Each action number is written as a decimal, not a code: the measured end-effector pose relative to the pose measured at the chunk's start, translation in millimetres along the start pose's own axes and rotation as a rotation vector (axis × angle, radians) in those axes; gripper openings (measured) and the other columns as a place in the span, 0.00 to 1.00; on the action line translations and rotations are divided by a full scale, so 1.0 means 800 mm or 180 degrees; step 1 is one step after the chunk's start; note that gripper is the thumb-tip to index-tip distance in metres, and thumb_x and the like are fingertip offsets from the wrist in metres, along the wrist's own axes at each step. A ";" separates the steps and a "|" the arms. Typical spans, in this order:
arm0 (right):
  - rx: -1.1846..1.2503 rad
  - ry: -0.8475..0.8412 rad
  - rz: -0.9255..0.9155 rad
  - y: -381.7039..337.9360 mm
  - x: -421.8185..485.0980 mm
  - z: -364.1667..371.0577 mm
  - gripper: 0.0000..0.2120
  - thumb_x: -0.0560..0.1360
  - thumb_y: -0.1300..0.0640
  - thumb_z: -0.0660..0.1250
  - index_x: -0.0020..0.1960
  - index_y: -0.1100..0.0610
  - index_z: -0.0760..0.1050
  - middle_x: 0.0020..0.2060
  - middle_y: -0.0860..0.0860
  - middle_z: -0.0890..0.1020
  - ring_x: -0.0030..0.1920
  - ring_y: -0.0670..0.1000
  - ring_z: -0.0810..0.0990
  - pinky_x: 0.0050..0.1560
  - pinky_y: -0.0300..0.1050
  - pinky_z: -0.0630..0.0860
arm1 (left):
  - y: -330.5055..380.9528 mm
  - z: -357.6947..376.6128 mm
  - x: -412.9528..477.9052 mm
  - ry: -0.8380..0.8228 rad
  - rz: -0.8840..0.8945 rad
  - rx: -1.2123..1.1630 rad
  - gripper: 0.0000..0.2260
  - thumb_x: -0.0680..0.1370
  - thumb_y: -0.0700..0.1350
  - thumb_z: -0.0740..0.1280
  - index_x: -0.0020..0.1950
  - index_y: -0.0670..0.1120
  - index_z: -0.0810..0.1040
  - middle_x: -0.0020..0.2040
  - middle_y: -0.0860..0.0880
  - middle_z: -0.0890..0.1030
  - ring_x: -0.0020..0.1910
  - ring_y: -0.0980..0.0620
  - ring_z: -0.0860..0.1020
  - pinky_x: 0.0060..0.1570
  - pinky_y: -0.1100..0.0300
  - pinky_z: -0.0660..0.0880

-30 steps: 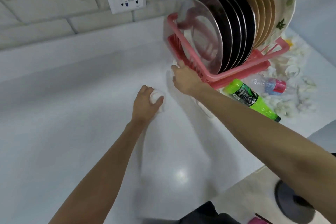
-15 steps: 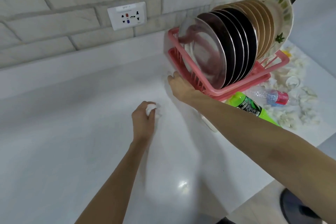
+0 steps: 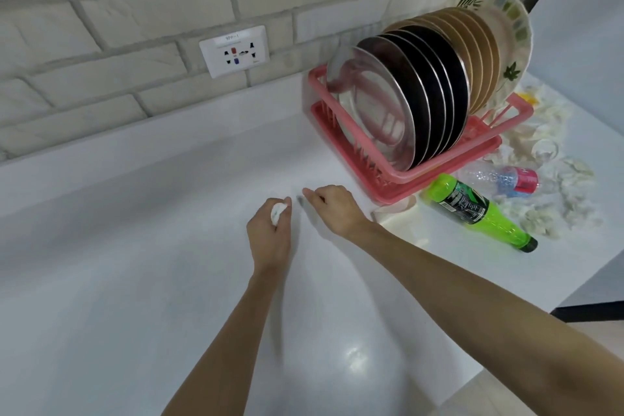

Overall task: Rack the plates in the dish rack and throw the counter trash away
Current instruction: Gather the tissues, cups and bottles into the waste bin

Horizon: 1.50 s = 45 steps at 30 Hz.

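Observation:
My left hand (image 3: 270, 233) grips a crumpled white paper ball (image 3: 277, 210) just above the white counter (image 3: 135, 263). My right hand (image 3: 334, 209) hovers close to its right with the fingers curled, pinching what looks like a tiny grey scrap (image 3: 300, 200) at its fingertips. Behind them the pink dish rack (image 3: 449, 164) holds several upright plates: a steel plate (image 3: 378, 111) in front, then black plates (image 3: 435, 88), brown plates (image 3: 479, 54) and a leaf-patterned plate (image 3: 510, 54) at the back.
A green bottle (image 3: 479, 213) lies in front of the rack, and a clear bottle with a pink label (image 3: 506, 179) lies behind it. Crumpled white wrappers and paper (image 3: 553, 179) litter the counter's right end. A wall socket (image 3: 234, 51) sits on the brick backsplash. The counter edge runs along the lower right.
My right hand has pulled back from the rack's front corner to beside my left hand. The left hand still holds the paper ball. The view has tilted up slightly.

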State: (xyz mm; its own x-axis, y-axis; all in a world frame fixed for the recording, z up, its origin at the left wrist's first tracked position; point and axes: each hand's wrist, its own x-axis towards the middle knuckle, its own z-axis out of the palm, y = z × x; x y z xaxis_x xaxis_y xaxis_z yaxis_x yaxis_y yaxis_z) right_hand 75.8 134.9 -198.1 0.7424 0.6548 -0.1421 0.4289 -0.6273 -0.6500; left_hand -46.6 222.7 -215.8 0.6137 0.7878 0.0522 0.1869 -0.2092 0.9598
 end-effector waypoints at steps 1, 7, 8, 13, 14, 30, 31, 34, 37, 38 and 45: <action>0.0045 0.0017 0.0026 0.001 0.000 0.000 0.27 0.80 0.48 0.62 0.27 0.56 0.57 0.23 0.49 0.62 0.27 0.50 0.62 0.30 0.43 0.59 | -0.002 0.001 -0.001 -0.0030 0.0024 0.0034 0.15 0.80 0.50 0.65 0.38 0.41 0.73 0.34 0.47 0.75 0.33 0.57 0.70 0.36 0.60 0.69; 0.0092 0.0131 0.0191 0.016 -0.002 0.005 0.24 0.75 0.52 0.69 0.29 0.55 0.59 0.26 0.58 0.71 0.29 0.56 0.68 0.31 0.50 0.69 | -0.003 0.001 -0.002 -0.0072 -0.0062 0.0129 0.24 0.80 0.57 0.58 0.32 0.43 0.59 0.29 0.49 0.61 0.30 0.52 0.59 0.33 0.54 0.59; -0.0001 0.0132 0.0146 0.016 -0.004 0.007 0.23 0.75 0.50 0.69 0.30 0.55 0.59 0.26 0.55 0.71 0.30 0.55 0.69 0.32 0.48 0.67 | -0.003 0.002 -0.001 -0.0083 -0.0062 0.0151 0.24 0.81 0.56 0.56 0.32 0.41 0.61 0.28 0.49 0.62 0.29 0.52 0.60 0.32 0.54 0.59; -0.0298 0.0109 -0.0058 0.016 -0.016 0.012 0.25 0.79 0.41 0.59 0.33 0.58 0.68 0.28 0.51 0.77 0.33 0.54 0.75 0.35 0.47 0.66 | -0.006 0.002 0.005 0.0092 -0.0039 0.0481 0.10 0.83 0.41 0.57 0.53 0.46 0.77 0.30 0.53 0.72 0.28 0.58 0.71 0.32 0.67 0.66; -0.0292 0.0100 -0.0065 0.017 -0.017 0.013 0.27 0.80 0.39 0.57 0.32 0.60 0.70 0.28 0.53 0.78 0.33 0.54 0.76 0.37 0.48 0.69 | -0.006 0.001 0.005 0.0088 -0.0072 0.0458 0.10 0.84 0.41 0.56 0.57 0.47 0.77 0.30 0.53 0.73 0.27 0.58 0.72 0.31 0.69 0.67; -0.0156 0.0193 -0.0242 0.018 -0.033 0.014 0.27 0.75 0.54 0.67 0.28 0.52 0.51 0.23 0.49 0.55 0.26 0.50 0.54 0.30 0.44 0.57 | -0.002 -0.001 0.008 -0.0261 -0.0261 0.0087 0.27 0.83 0.50 0.62 0.27 0.40 0.62 0.24 0.48 0.62 0.24 0.53 0.61 0.28 0.59 0.62; -0.0139 0.0184 -0.0223 0.018 -0.033 0.014 0.28 0.76 0.52 0.67 0.27 0.52 0.52 0.22 0.48 0.55 0.26 0.49 0.55 0.29 0.43 0.57 | 0.001 0.000 0.005 -0.0318 -0.0254 0.0131 0.26 0.83 0.50 0.62 0.28 0.43 0.60 0.25 0.49 0.60 0.26 0.53 0.59 0.29 0.58 0.59; -0.0019 0.0190 -0.0121 0.013 -0.039 0.011 0.29 0.79 0.44 0.63 0.26 0.54 0.54 0.21 0.48 0.58 0.24 0.49 0.58 0.29 0.42 0.58 | 0.005 0.000 -0.001 -0.0480 -0.0216 0.0390 0.26 0.82 0.49 0.64 0.28 0.48 0.56 0.25 0.52 0.57 0.26 0.54 0.56 0.30 0.58 0.55; 0.0185 0.0266 -0.0025 0.012 -0.055 0.010 0.30 0.81 0.43 0.59 0.25 0.54 0.56 0.19 0.48 0.61 0.23 0.48 0.61 0.29 0.42 0.59 | 0.010 0.000 -0.006 -0.0642 -0.0154 0.0666 0.28 0.81 0.52 0.65 0.26 0.50 0.54 0.22 0.54 0.56 0.24 0.54 0.56 0.28 0.60 0.54; 0.0199 0.0264 -0.0004 0.012 -0.063 0.010 0.30 0.81 0.44 0.59 0.25 0.54 0.56 0.19 0.48 0.62 0.23 0.48 0.62 0.29 0.42 0.60 | 0.010 0.000 -0.007 -0.0645 -0.0177 0.0674 0.29 0.81 0.53 0.65 0.25 0.50 0.54 0.22 0.55 0.57 0.24 0.54 0.56 0.27 0.61 0.55; 0.0414 0.0088 0.0113 0.021 -0.140 0.010 0.29 0.82 0.46 0.57 0.25 0.54 0.56 0.20 0.47 0.62 0.23 0.47 0.63 0.31 0.41 0.60 | 0.008 -0.002 -0.051 -0.0617 -0.0355 0.0303 0.26 0.83 0.46 0.64 0.28 0.49 0.55 0.23 0.54 0.56 0.24 0.56 0.55 0.27 0.61 0.56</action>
State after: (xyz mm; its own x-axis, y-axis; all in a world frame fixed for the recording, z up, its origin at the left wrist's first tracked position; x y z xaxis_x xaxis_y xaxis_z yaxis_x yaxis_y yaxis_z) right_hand -4.2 54.7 -199.1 0.7705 0.6202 -0.1473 0.3332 -0.5888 -0.7365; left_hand -71.9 190.3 -211.5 0.7192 0.6852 -0.1154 0.3278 -0.1880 0.9259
